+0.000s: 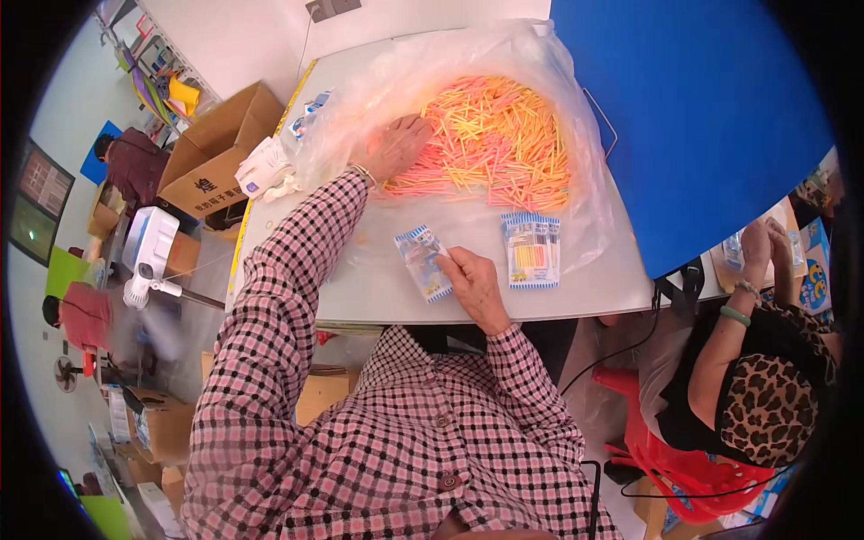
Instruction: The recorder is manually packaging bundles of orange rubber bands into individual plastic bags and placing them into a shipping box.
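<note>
A big heap of thin pink and yellow sticks [504, 135] lies on an opened clear plastic bag [360, 99] on the white table. At the heap's left edge, my left hand [403, 148] has its fingers bent together down onto the sticks; its fingertips are hidden. Near the table's front edge, my right hand [475, 286] pinches a small clear packet [419, 261] with blue-and-white striped ends by its right side. Just to the right lies a similar packet [532, 252], flat, with yellow and pink sticks showing through it.
An open cardboard box [220, 148] stands left of the table, beside a crumpled white package [267, 168]. A blue panel [693, 117] borders the right side. Another person [747, 378] works at far right near a red chair [666, 459]. A small white fan [153, 252] is left.
</note>
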Tool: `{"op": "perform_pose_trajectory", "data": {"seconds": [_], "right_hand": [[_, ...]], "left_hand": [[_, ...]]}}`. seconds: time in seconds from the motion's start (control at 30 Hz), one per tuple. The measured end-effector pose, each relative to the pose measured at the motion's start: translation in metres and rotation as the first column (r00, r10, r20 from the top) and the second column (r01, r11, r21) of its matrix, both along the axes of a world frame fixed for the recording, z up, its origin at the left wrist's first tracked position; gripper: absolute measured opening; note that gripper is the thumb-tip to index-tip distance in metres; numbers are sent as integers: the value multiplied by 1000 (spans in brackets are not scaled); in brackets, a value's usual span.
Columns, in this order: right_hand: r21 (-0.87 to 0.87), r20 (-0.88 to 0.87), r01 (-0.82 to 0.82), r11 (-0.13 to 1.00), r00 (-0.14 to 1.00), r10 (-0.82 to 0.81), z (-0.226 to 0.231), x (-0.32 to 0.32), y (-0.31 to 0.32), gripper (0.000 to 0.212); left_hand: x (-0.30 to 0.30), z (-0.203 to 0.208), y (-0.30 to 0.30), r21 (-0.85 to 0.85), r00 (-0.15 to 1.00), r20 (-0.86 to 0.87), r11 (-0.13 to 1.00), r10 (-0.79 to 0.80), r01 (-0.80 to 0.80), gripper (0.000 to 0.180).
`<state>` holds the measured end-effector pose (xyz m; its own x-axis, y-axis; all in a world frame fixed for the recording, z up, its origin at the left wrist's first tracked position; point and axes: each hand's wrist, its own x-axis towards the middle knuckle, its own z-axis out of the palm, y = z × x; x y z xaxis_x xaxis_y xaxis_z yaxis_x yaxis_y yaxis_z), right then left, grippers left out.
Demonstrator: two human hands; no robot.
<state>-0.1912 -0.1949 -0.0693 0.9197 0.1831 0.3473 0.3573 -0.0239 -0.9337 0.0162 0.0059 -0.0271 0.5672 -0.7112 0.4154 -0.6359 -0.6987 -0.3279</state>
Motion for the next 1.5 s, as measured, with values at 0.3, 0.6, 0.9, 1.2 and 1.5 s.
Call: {"op": "perform_pose_trajectory", "data": {"seconds": [0.3, 0.6, 0.9, 1.2, 1.5], "right_hand": [[88, -118, -39, 995, 992, 49, 1, 1, -3, 21], [332, -390, 53, 942, 917, 86, 17, -1, -2, 22], [482, -435, 100, 870, 890, 139, 10, 7, -1, 21], [502, -447, 112, 857, 883, 146, 10, 9, -3, 20], [500, -447, 86, 862, 878, 172, 9, 14, -10, 21]], "left_hand": [[-24, 16, -6, -329, 952, -241, 906, 191, -265, 25], [-59, 29, -17, -671, 420, -590, 130, -689, -730, 19], [-68, 3, -27, -406, 233, -260, -113, -937, -907, 10], [-44, -25, -23, -391, 134, -24, -114, -991, -913, 14], [-61, -6, -30, -440, 175, -67, -128, -982, -889, 18]]}}
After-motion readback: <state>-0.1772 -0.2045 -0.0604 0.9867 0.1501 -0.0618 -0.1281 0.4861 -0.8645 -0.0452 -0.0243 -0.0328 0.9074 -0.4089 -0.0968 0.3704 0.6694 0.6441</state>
